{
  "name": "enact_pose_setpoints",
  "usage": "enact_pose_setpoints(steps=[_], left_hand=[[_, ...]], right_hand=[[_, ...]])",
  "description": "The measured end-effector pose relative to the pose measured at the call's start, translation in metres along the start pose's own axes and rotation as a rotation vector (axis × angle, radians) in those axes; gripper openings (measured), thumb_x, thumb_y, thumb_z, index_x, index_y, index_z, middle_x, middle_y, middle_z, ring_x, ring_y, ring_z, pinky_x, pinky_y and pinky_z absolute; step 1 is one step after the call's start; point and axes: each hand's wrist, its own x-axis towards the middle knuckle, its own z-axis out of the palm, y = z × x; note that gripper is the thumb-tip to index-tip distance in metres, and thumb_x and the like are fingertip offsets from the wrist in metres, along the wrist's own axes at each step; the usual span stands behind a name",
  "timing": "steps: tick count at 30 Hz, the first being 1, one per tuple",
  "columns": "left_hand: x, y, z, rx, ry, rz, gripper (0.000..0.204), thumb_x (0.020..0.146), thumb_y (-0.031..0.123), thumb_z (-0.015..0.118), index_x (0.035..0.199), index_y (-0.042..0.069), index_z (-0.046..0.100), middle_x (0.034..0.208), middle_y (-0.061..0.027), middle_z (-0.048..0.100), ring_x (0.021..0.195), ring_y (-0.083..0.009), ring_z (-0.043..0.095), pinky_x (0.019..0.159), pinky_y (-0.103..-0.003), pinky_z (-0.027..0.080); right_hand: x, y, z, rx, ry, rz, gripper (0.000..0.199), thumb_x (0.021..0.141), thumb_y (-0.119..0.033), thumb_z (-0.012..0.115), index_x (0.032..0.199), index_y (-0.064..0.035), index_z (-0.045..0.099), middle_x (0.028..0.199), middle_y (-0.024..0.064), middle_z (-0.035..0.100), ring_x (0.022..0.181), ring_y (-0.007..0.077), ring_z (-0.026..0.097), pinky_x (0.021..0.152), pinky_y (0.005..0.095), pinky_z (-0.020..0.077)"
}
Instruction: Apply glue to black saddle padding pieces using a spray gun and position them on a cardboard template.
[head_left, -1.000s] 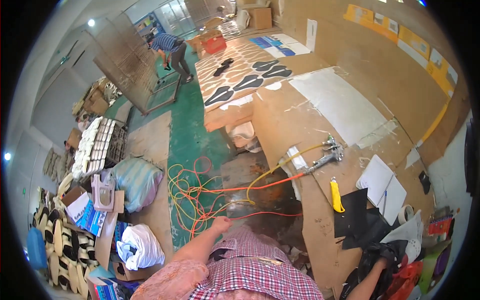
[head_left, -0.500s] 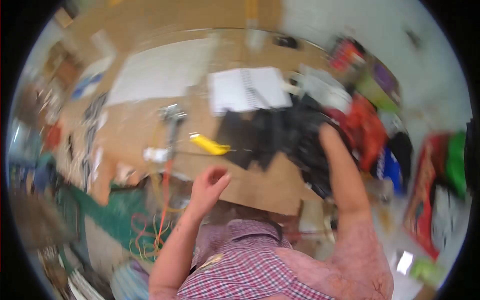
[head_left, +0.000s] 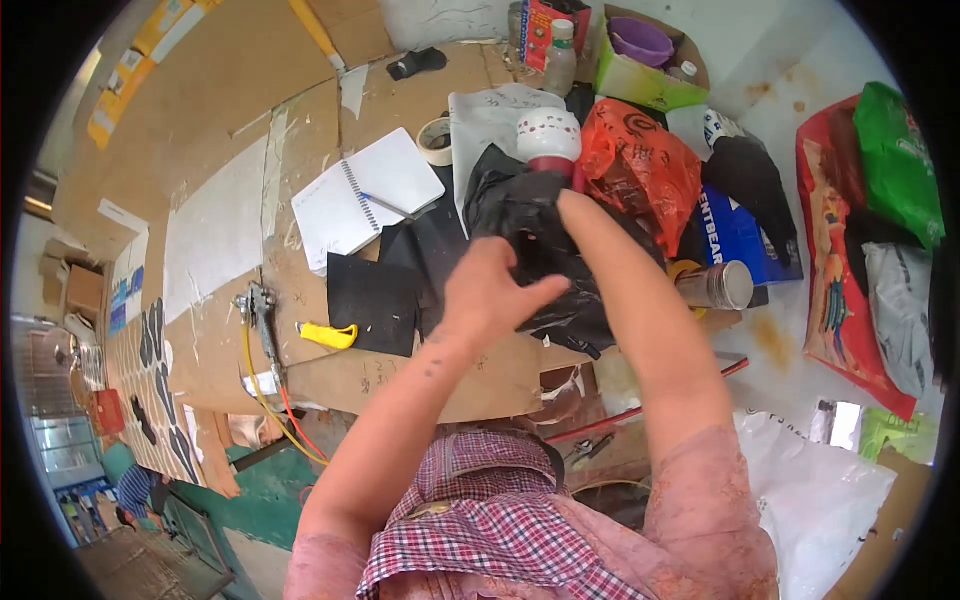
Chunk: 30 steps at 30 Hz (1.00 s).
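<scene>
A crumpled black plastic bag (head_left: 510, 200) lies at the right of the cardboard-covered table. My right hand (head_left: 574, 208) reaches into its folds; the fingers are hidden, and only the wrist end shows. Beside the bag's near left edge, my left hand (head_left: 490, 290) is open, its thumb spread away from the fingers and nothing visibly held. Flat black sheet pieces (head_left: 375, 303) lie left of the bag. Near them sits a yellow utility knife (head_left: 328, 335). An open spiral notebook (head_left: 365, 200) with a pen (head_left: 388, 206) rests behind the black pieces.
A roll of tape (head_left: 435, 142), a white and red container (head_left: 549, 138) and a red plastic bag (head_left: 640, 165) surround the black bag. A glass jar (head_left: 715, 287) lies at its right. A spray gun (head_left: 262, 325) with hoses is at left. A person (head_left: 140, 492) is far left.
My left hand has moved right and up to the black bag, with its thumb now spread. My right hand stays at the bag. The view has turned toward the right.
</scene>
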Motion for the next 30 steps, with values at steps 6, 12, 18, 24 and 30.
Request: enact_pose_setpoints(steps=[6, 12, 18, 24, 30], left_hand=[[0.033, -0.041, -0.008, -0.344, 0.074, -0.241, 0.025, 0.083, 0.019, 0.058, 0.077, -0.005, 0.063, 0.060, -0.0137, 0.059, 0.056, -0.0311, 0.060, 0.057, -0.039, 0.048], [0.035, 0.007, -0.008, -0.216, -0.110, -0.140, 0.055, 0.074, 0.040, 0.072, 0.105, -0.004, 0.065, 0.090, -0.0188, 0.066, 0.092, -0.0318, 0.065, 0.079, -0.034, 0.050], [0.058, -0.041, -0.049, -0.865, -0.073, -0.387, 0.024, 0.084, 0.020, 0.064, 0.096, 0.000, 0.063, 0.085, -0.0052, 0.065, 0.072, -0.0117, 0.059, 0.064, -0.024, 0.046], [0.053, -0.022, -0.014, -0.077, 0.193, 0.153, 0.033, 0.075, 0.021, 0.072, 0.098, -0.002, 0.063, 0.079, -0.0137, 0.066, 0.073, -0.0277, 0.062, 0.070, -0.032, 0.049], [0.075, -0.020, -0.078, -0.924, 0.236, -0.339, 0.011, 0.083, 0.010, 0.064, 0.086, 0.000, 0.067, 0.069, -0.0012, 0.061, 0.064, -0.0072, 0.052, 0.060, -0.021, 0.040]], right_hand=[[-0.003, -0.037, -0.019, 0.123, -0.022, -0.219, 0.038, 0.082, -0.035, 0.059, 0.106, -0.0068, 0.066, 0.107, 0.0177, 0.065, 0.096, 0.0320, 0.062, 0.088, 0.0377, 0.0482], [-0.010, -0.024, -0.032, 0.235, -0.038, -0.406, 0.037, 0.081, -0.034, 0.060, 0.106, -0.0066, 0.066, 0.106, 0.0180, 0.065, 0.096, 0.0322, 0.062, 0.087, 0.0377, 0.0482], [-0.019, -0.013, -0.035, 0.329, -0.055, -0.642, 0.037, 0.081, -0.034, 0.060, 0.105, -0.0063, 0.066, 0.105, 0.0183, 0.065, 0.095, 0.0324, 0.062, 0.087, 0.0377, 0.0483], [-0.092, -0.060, -0.021, 0.409, -0.045, -0.854, 0.037, 0.081, -0.033, 0.061, 0.105, -0.0060, 0.066, 0.104, 0.0186, 0.065, 0.094, 0.0326, 0.062, 0.087, 0.0378, 0.0484], [-0.181, -0.032, -0.032, 0.505, 0.384, -0.443, 0.032, 0.080, -0.021, 0.062, 0.107, -0.0034, 0.062, 0.104, 0.0173, 0.063, 0.103, 0.0343, 0.055, 0.090, 0.0396, 0.0454]])
